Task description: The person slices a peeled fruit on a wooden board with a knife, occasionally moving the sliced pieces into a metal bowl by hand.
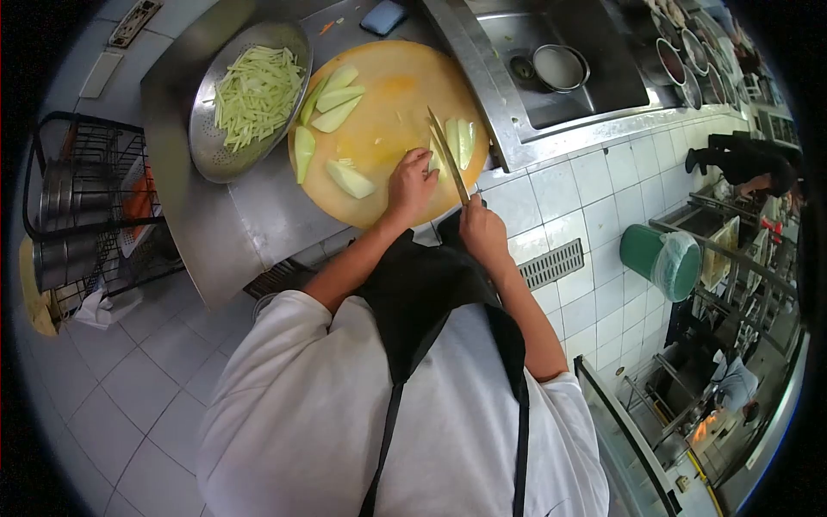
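Observation:
My right hand [482,231] is closed around the handle of a kitchen knife [449,153], its long blade pointing away from me over a round wooden cutting board [388,73]. Left of the blade, my left hand [412,187] has its fingers curled against a pale green vegetable piece [434,160], partly hidden by the fingers and knife. Sliced vegetable [466,143] lies just right of the blade. Several larger peeled wedges [338,114] rest on the board's left side, one wedge [350,179] near my left wrist.
A metal colander [205,148] holding cut green strips [256,95] stands left of the board. A blue sponge [383,16] lies behind it. To the right are a sink [538,112] with a metal pot [560,67], and a green bin [650,258]. Other people are farther right.

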`<action>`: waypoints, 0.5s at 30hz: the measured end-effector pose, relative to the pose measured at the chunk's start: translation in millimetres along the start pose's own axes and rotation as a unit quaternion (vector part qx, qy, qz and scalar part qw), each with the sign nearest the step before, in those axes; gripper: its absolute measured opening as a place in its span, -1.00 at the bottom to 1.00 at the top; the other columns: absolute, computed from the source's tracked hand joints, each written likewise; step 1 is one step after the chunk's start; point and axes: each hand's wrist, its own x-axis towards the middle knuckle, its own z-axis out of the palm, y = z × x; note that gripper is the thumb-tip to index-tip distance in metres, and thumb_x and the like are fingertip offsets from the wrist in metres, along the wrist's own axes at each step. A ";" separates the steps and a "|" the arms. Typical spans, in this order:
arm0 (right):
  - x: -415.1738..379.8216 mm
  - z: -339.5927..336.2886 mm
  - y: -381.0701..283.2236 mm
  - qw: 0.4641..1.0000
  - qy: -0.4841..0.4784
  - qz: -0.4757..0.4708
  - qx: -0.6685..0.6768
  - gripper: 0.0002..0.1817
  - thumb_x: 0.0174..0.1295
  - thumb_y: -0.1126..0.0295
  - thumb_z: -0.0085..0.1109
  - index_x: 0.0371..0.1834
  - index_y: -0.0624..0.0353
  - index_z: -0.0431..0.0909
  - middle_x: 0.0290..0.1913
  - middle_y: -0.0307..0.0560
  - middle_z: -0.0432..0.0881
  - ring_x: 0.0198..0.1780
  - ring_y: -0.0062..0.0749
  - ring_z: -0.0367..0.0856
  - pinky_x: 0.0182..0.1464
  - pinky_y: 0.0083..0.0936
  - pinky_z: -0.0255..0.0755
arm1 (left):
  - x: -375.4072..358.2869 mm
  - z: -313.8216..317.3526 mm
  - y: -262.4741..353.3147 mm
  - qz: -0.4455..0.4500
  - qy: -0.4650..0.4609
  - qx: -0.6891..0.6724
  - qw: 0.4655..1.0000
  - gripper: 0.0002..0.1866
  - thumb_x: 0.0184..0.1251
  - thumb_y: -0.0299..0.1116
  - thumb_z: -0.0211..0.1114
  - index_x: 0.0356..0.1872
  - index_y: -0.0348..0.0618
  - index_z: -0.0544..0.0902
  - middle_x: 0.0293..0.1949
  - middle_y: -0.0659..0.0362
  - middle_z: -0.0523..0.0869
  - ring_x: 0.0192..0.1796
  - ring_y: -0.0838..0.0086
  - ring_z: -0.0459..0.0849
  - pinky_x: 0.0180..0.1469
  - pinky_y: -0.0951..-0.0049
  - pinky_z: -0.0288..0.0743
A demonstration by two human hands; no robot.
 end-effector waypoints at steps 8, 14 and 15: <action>-18.5 10.1 1.2 0.998 -0.052 0.020 -0.024 -0.88 0.34 0.44 0.09 -0.27 0.26 0.40 -0.53 0.26 0.67 -0.46 0.17 0.72 -0.39 0.01 0.60 | -1.4 -2.6 -1.5 0.010 -0.018 -0.013 1.000 -0.65 0.19 -0.56 0.41 0.03 -0.37 0.73 0.12 0.01 0.70 -0.16 0.21 0.81 -0.01 0.29 0.66; 17.5 16.4 -4.4 0.999 -0.032 -0.003 -0.012 -0.88 0.33 0.44 0.08 -0.23 0.27 0.41 -0.48 0.26 0.69 -0.40 0.16 0.74 -0.33 0.00 0.60 | 0.7 -2.3 -5.4 0.012 -0.034 0.008 0.999 -0.66 0.19 -0.54 0.42 0.01 -0.37 0.74 0.12 0.01 0.70 -0.19 0.23 0.81 -0.05 0.29 0.65; 16.9 17.2 -4.4 0.999 -0.032 0.002 -0.016 -0.88 0.33 0.44 0.08 -0.23 0.27 0.41 -0.49 0.26 0.69 -0.41 0.17 0.74 -0.34 0.00 0.60 | 0.2 -1.1 -6.7 0.011 -0.030 0.008 0.999 -0.66 0.19 -0.54 0.42 0.01 -0.37 0.74 0.12 0.02 0.70 -0.20 0.23 0.81 -0.06 0.29 0.66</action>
